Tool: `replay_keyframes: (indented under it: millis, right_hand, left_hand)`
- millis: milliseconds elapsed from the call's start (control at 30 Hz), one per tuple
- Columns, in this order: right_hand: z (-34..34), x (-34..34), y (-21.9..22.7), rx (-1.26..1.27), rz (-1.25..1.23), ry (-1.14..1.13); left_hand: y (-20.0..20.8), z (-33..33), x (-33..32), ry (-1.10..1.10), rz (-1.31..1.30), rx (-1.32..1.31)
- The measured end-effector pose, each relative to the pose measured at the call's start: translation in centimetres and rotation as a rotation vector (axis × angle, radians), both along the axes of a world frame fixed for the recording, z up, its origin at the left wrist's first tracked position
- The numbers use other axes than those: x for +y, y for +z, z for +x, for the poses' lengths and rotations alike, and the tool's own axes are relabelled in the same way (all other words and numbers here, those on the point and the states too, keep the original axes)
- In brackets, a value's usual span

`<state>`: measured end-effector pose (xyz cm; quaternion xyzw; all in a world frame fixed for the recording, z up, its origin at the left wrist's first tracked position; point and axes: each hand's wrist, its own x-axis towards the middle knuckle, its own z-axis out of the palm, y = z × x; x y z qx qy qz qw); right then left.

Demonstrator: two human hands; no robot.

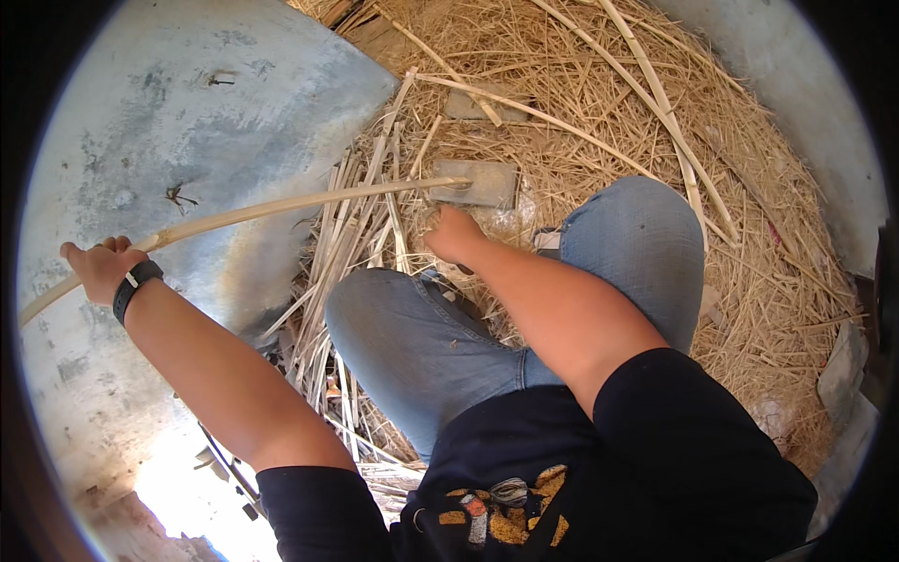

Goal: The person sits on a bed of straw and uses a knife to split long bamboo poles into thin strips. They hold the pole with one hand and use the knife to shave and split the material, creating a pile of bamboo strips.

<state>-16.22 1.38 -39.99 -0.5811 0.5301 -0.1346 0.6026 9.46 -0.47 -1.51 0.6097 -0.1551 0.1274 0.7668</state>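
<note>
My left hand [103,267], with a dark band at the wrist, is closed around a long pale bamboo strip [290,199] out to the left. The strip slants up to the right, and its far end lies over a flat grey block [489,184] on the ground. Just below that end, my right hand [456,236] is closed in a fist between my knees. Whatever it grips, if anything, is hidden; a small dark bit shows under its near edge.
Pale shavings [581,103] cover the floor. Long loose strips [655,103] lie at the far right, and a pile of thin split lengths [342,225] lies beside my left knee. Grey walls [234,103] stand at left and right. A second block [487,103] sits beyond the first.
</note>
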Motion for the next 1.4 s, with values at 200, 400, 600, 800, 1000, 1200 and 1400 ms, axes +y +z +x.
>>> replay_keyframes:
  millis: [200,400,600,800,1000,1200,1400]
  right_hand:
    - [0.8,0.9,5.9,-0.213,-0.167,0.283]
    - [0.4,0.6,1.5,-0.137,-0.224,0.085]
    - [1.6,1.1,7.3,-0.239,-0.248,0.320]
    - [0.2,-0.9,2.3,-0.089,-0.024,0.153]
    - [1.6,0.3,7.9,-0.261,-0.131,0.350]
    - [0.3,-1.5,0.2,-0.015,0.091,0.104]
    - [0.6,-1.1,7.9,-0.241,-0.030,0.380]
  left_hand:
    - [-0.7,0.7,1.2,0.031,0.002,-0.038]
    - [-0.7,1.3,0.9,0.003,-0.046,0.007]
    - [-0.7,3.8,1.6,-0.011,-0.041,-0.021]
    - [-0.7,0.9,1.3,-0.003,-0.059,0.024]
    - [-0.9,0.9,1.7,-0.014,-0.076,0.003]
    - [-0.7,-1.0,1.1,-0.101,-0.062,-0.024]
    - [-0.5,2.6,2.5,-0.516,-0.130,-0.107]
